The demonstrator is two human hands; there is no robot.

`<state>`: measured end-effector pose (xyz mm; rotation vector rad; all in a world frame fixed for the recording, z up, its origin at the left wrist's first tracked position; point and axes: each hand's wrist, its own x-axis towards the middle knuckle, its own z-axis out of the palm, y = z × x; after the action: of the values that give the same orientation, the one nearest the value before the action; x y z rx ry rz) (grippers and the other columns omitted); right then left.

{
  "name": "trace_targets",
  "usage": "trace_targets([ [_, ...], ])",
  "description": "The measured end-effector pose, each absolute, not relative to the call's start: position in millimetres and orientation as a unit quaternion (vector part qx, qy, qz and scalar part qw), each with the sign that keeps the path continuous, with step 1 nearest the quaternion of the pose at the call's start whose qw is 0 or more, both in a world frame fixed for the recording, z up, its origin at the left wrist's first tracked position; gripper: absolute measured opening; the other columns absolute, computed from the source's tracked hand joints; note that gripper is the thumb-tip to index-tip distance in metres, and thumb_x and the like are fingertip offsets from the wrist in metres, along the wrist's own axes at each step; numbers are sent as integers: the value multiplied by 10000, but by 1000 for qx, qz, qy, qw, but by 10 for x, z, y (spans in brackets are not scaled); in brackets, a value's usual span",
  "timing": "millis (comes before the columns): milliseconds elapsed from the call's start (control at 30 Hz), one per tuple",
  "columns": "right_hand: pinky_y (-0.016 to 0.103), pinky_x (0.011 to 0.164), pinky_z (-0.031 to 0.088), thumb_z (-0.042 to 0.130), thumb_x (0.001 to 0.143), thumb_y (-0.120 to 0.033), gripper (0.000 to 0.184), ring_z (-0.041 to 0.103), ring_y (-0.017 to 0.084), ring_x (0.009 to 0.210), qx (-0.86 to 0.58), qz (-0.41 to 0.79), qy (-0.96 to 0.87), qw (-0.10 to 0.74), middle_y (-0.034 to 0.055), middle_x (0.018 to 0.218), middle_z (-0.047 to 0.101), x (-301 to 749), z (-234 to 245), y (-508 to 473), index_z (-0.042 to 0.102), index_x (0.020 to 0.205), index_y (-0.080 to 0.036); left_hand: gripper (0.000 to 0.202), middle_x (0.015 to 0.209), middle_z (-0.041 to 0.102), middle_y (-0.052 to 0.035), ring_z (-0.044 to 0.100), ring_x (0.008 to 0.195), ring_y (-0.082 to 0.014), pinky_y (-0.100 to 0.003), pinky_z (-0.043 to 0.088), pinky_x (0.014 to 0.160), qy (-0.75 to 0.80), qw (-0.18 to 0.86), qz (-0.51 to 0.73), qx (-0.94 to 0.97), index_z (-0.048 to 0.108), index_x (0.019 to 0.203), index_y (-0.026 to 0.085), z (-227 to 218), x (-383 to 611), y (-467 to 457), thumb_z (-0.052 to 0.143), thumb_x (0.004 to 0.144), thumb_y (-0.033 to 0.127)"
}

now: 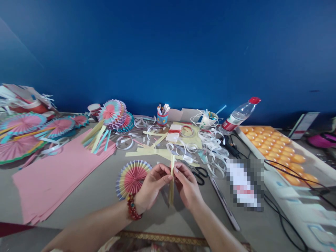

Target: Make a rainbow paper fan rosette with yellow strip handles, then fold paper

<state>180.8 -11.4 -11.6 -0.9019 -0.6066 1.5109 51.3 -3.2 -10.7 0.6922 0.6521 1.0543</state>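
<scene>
Between my two hands stands a narrow pale-yellow paper strip (171, 190), upright and seemingly folded lengthwise. My left hand (156, 183), with a beaded bracelet at the wrist, pinches its upper part from the left. My right hand (187, 182) grips the same strip from the right, thumb against it. Beside my left hand lies a round pleated paper fan (132, 176), pink in the middle with yellow and purple rings, partly hidden by the hand. Just right of my right hand are black-handled scissors (201, 175), and a long grey cutter (223, 201) lies further right.
Pink paper sheets (60, 182) and finished fans (59, 126) cover the left. Behind my hands are yellow strips (143, 152), white paper curls (214, 147) and a pen cup (162, 119). A tilted bottle (240, 115), a tray of orange balls (278, 147) and black cables (282, 217) occupy the right.
</scene>
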Motion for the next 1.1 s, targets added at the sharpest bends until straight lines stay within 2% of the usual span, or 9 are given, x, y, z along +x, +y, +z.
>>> trace_targets([
  [167,220,692,422,804,751,-352,195,532,127,747,-405,602,-307,616,-14,813,609,1845,-106,-108,670,767,-211,220,823,624,-8,577,781,-113,-213,453,766,325,752,426,385,651,833,164,18,408,72,815,740,278],
  [300,237,697,428,772,788,-371,193,545,138,754,-392,596,-319,624,-11,803,626,1923,-70,-87,645,798,-227,161,994,682,-66,619,902,-155,-254,466,825,358,696,365,504,649,918,163,244,155,235,713,836,286],
  [400,270,708,450,751,808,-395,211,588,163,773,-396,597,-342,609,6,819,659,1986,-20,-105,620,808,-229,138,1097,686,-97,636,969,-196,-300,481,841,379,601,369,599,635,961,177,373,-102,337,634,888,294],
  [500,298,726,469,702,851,-410,196,618,182,763,-424,557,-419,579,22,797,675,2029,70,-167,631,857,-227,109,1075,694,-84,623,1015,-215,-342,463,908,396,426,332,743,659,964,195,382,-353,372,593,910,262],
  [567,300,703,470,648,893,-392,162,634,194,756,-452,507,-503,535,33,799,688,2043,148,-214,640,897,-230,131,1052,696,-78,607,1023,-222,-363,444,933,383,313,279,823,678,962,206,321,-481,351,559,930,250],
  [667,289,654,442,580,929,-307,88,630,192,727,-486,380,-656,435,30,799,687,2040,243,-252,638,906,-245,157,1083,672,-74,568,1064,-233,-375,427,942,346,228,194,889,670,995,215,187,-581,269,522,942,222],
  [767,287,648,406,525,939,-234,120,599,182,698,-483,234,-772,341,29,788,666,2006,242,-257,622,870,-245,160,1117,637,-75,530,1101,-240,-379,412,963,332,197,155,910,629,1055,210,94,-581,178,544,920,197],
  [900,287,650,384,465,955,-179,172,595,185,705,-483,110,-836,234,37,767,640,1962,62,-278,600,858,-221,191,1064,614,-70,528,1047,-233,-376,422,928,348,159,134,914,600,1099,216,68,-539,127,547,918,195],
  [1100,291,702,403,516,949,-139,137,614,196,771,-481,49,-866,125,45,797,654,1924,-194,-322,597,852,-193,231,1101,604,-78,519,1071,-246,-391,411,944,338,146,107,924,586,1161,214,63,-522,147,568,932,241],
])
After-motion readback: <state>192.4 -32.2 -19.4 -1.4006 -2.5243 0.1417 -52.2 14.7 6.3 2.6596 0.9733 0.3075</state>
